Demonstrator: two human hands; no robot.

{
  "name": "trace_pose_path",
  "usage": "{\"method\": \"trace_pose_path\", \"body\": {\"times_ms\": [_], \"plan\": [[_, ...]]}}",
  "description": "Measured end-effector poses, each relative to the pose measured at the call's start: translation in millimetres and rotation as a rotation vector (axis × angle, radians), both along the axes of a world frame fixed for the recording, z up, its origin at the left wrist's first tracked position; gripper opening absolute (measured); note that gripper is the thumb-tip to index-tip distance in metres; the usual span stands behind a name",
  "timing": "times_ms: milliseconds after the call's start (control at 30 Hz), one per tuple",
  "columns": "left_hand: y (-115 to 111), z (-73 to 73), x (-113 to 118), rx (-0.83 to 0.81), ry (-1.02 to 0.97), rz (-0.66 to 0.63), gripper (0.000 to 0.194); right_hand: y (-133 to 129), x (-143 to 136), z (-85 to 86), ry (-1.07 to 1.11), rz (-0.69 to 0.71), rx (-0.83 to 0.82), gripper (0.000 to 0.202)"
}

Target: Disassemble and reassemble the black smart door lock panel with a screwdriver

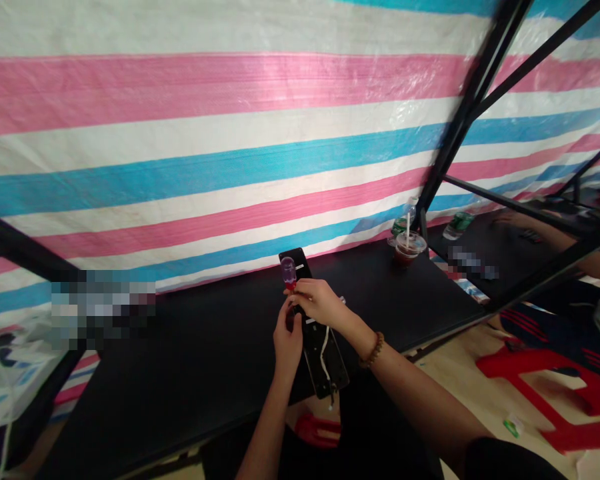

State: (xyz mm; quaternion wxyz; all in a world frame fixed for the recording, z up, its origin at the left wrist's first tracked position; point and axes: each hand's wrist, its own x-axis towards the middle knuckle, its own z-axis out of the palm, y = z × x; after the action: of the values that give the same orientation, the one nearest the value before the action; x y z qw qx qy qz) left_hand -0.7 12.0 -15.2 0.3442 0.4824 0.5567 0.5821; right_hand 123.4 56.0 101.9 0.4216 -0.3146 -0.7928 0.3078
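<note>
Advisable: keep fingertips close together for control and the black panel [336,365] from sliding. Right hand [319,301] appears pinched closed on the purple-handled screwdriver [289,269] near its red collar; left hand [287,339] half-curled, fingertips meeting the right's, its hold unclear. Handle projects just beyond the grip, toward the far side, over the panel's far end; tip hidden.
</note>
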Motion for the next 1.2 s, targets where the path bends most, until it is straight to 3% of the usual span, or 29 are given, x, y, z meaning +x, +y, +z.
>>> {"method": "trace_pose_path", "body": {"times_ms": [133,300,533,767,1200], "plan": [[0,0.5,-1,-0.003,-0.025,-0.011,0.048,-5,-1,1.8,0.001,0.01,-0.042,0.024],[-2,0.8,0,-0.029,-0.031,-0.002,0.045,-5,-8,-1.5,0.081,0.016,-0.048,0.013],[-7,-5.8,5,-0.057,-0.032,0.005,0.061,-3,-5,-2.9,0.082,0.009,-0.062,0.022],[-9,-2.2,8,-0.055,0.011,0.001,0.06,-3,-3,-4.0,0.059,-0.066,0.02,0.013],[-5,-1.0,2,-0.007,-0.019,0.012,0.053,-5,4,-13.1,0.2,-0.078,-0.064,0.015]]}}
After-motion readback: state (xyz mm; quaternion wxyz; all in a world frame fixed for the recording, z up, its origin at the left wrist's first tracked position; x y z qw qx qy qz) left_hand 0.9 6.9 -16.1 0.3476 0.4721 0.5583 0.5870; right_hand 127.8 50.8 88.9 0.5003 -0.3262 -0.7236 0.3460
